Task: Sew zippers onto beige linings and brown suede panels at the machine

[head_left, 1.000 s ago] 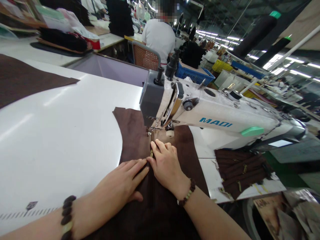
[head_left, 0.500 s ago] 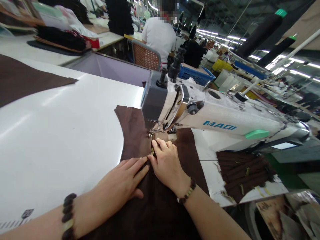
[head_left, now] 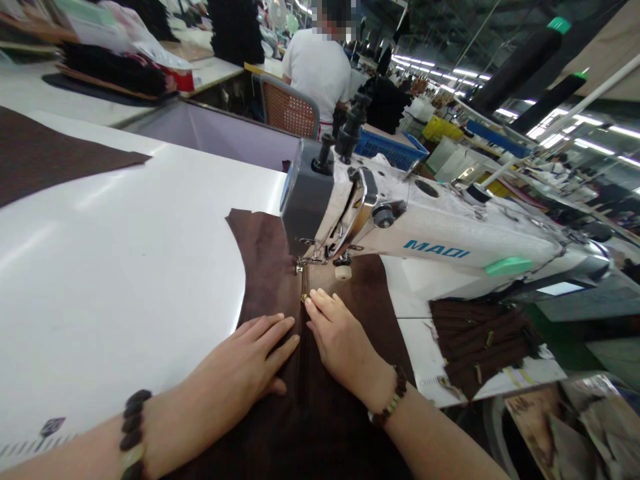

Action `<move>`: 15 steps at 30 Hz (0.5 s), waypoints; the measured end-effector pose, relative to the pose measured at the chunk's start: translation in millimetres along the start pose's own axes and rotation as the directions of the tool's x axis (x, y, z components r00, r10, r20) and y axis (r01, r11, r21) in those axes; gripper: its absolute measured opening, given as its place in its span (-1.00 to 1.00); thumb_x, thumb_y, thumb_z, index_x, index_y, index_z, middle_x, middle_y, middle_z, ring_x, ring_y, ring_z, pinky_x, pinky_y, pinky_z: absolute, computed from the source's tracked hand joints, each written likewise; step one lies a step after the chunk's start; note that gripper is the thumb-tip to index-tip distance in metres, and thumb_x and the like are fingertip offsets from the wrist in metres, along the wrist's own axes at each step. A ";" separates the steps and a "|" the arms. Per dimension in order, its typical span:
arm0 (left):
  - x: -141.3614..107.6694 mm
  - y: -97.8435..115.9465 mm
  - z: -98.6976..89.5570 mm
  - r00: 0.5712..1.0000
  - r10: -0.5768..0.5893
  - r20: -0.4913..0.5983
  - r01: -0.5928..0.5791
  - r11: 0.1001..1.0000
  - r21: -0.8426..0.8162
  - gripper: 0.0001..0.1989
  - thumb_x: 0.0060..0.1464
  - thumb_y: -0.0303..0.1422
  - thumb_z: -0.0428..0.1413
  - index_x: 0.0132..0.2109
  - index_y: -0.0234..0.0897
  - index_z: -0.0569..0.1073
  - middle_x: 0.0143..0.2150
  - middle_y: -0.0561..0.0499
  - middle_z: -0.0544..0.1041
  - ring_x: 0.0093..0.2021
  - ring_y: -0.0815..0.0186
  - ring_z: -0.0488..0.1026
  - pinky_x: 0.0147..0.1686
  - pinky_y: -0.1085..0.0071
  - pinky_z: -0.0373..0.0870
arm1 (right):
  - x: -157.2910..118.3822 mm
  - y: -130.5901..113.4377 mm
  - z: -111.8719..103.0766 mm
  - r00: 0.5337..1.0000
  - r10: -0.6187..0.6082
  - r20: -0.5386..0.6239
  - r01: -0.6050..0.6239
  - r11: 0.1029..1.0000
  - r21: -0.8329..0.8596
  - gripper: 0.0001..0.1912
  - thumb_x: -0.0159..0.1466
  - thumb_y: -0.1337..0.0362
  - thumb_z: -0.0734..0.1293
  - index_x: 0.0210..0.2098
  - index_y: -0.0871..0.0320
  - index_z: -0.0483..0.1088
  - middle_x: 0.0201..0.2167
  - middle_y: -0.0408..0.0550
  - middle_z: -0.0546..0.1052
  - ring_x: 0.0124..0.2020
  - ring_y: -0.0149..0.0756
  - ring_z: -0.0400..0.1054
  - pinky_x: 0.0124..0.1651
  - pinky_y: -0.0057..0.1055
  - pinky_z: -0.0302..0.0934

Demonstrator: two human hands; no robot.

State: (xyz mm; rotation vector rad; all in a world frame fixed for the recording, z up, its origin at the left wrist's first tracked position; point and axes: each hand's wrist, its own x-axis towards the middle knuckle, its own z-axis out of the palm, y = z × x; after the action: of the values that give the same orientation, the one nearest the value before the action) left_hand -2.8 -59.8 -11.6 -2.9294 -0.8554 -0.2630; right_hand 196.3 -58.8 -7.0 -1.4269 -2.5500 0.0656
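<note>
Dark brown fabric (head_left: 265,250) lies under the needle area of a white sewing machine (head_left: 430,230). Down its middle runs a zipper strip (head_left: 303,360) with a small brass-coloured pull (head_left: 304,299). My left hand (head_left: 250,360) rests flat on the fabric just left of the strip, fingers spread, thumb apart. On the right side of the strip, my right hand (head_left: 340,337) has its fingertips beside the pull, fingers close together and bent onto the fabric. Whether they grip anything is hidden.
Brown pieces with zipper pulls (head_left: 483,343) are stacked at the right. Another brown panel (head_left: 60,157) lies at the far left. Beyond the table, a person in white (head_left: 317,73) sits on a chair near a blue basket (head_left: 390,147).
My right hand has moved slightly back and right, and the pull shows more at its fingertips. My left hand has hardly moved. The view has shifted a little.
</note>
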 end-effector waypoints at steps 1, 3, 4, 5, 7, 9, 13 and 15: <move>-2.2 1.0 0.1 0.999 0.027 -0.016 -0.027 1.000 -0.005 -0.50 -0.03 -0.16 0.29 0.01 -0.36 0.48 0.04 -0.22 0.52 -0.04 0.04 0.50 -0.08 0.22 0.50 | -1.3 -1.9 0.0 1.000 0.013 -0.002 -0.013 1.000 -0.011 -0.60 0.37 0.40 0.11 0.14 0.38 0.30 0.15 0.19 0.35 0.21 -0.11 0.19 0.25 -0.08 0.16; -7.0 3.0 0.9 0.996 0.079 -0.041 -0.080 0.997 -0.016 -0.55 0.03 -0.19 0.25 0.02 -0.35 0.48 0.06 -0.20 0.51 -0.02 0.09 0.50 -0.04 0.26 0.49 | -2.7 -6.0 -0.2 0.999 0.047 -0.006 -0.048 0.998 -0.031 -0.60 0.36 0.38 0.13 0.15 0.38 0.29 0.12 0.21 0.36 0.18 -0.08 0.20 0.23 -0.03 0.17; -9.2 3.8 1.5 0.994 0.096 -0.045 -0.097 0.995 -0.018 -0.54 0.03 -0.20 0.25 0.04 -0.36 0.47 0.07 -0.21 0.50 0.00 0.09 0.49 -0.03 0.27 0.48 | -2.8 -8.0 -0.5 0.998 0.061 -0.004 -0.061 0.997 -0.036 -0.59 0.36 0.37 0.14 0.16 0.39 0.28 0.11 0.21 0.37 0.16 -0.07 0.21 0.22 -0.01 0.17; -11.0 4.2 2.2 0.993 0.108 -0.052 -0.109 0.994 -0.021 -0.52 0.03 -0.20 0.25 0.05 -0.37 0.46 0.08 -0.23 0.49 0.01 0.08 0.49 -0.02 0.27 0.47 | -2.7 -9.7 -0.7 0.997 0.072 -0.002 -0.072 0.997 -0.039 -0.59 0.35 0.37 0.15 0.16 0.39 0.28 0.10 0.21 0.37 0.15 -0.06 0.21 0.22 0.00 0.17; -13.2 3.8 3.8 0.990 0.117 -0.073 -0.120 0.992 -0.030 -0.52 0.06 -0.19 0.22 0.05 -0.40 0.45 0.09 -0.25 0.48 0.03 0.07 0.47 0.00 0.26 0.45 | -1.9 -12.0 -1.2 0.996 0.088 0.001 -0.088 0.996 -0.034 -0.58 0.35 0.37 0.16 0.16 0.40 0.27 0.09 0.20 0.37 0.12 -0.06 0.21 0.21 0.01 0.17; -13.9 1.8 5.7 0.990 0.115 -0.086 -0.120 0.991 -0.053 -0.55 0.12 -0.18 0.17 0.07 -0.40 0.44 0.10 -0.25 0.47 0.06 0.09 0.45 0.05 0.26 0.41 | -0.2 -12.9 -1.3 0.994 0.108 0.006 -0.108 0.994 -0.023 -0.57 0.34 0.37 0.16 0.17 0.41 0.26 0.07 0.18 0.37 0.10 -0.05 0.20 0.22 0.02 0.16; -12.8 -4.2 11.2 0.988 0.107 -0.107 -0.116 0.990 -0.077 -0.54 0.15 -0.14 0.13 0.08 -0.39 0.43 0.11 -0.24 0.46 0.08 0.11 0.43 0.08 0.27 0.38 | 6.6 -12.1 -1.0 0.991 0.136 0.019 -0.135 0.991 -0.013 -0.55 0.34 0.38 0.17 0.19 0.41 0.24 0.04 0.17 0.36 0.07 -0.05 0.18 0.21 0.03 0.16; -11.0 -7.2 13.6 0.989 0.101 -0.104 -0.109 0.991 -0.075 -0.52 0.14 -0.11 0.13 0.07 -0.39 0.43 0.10 -0.23 0.47 0.07 0.10 0.43 0.08 0.27 0.38 | 11.1 -11.5 -0.9 0.989 0.148 0.025 -0.148 0.989 -0.010 -0.54 0.34 0.37 0.16 0.20 0.41 0.23 0.03 0.16 0.36 0.05 -0.05 0.18 0.21 0.02 0.16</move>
State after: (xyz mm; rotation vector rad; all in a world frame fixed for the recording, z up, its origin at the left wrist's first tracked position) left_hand -13.9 -57.9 -26.8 -2.9933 -0.6896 -0.4418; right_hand 181.2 -55.5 -2.6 -1.6274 -2.4628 0.0985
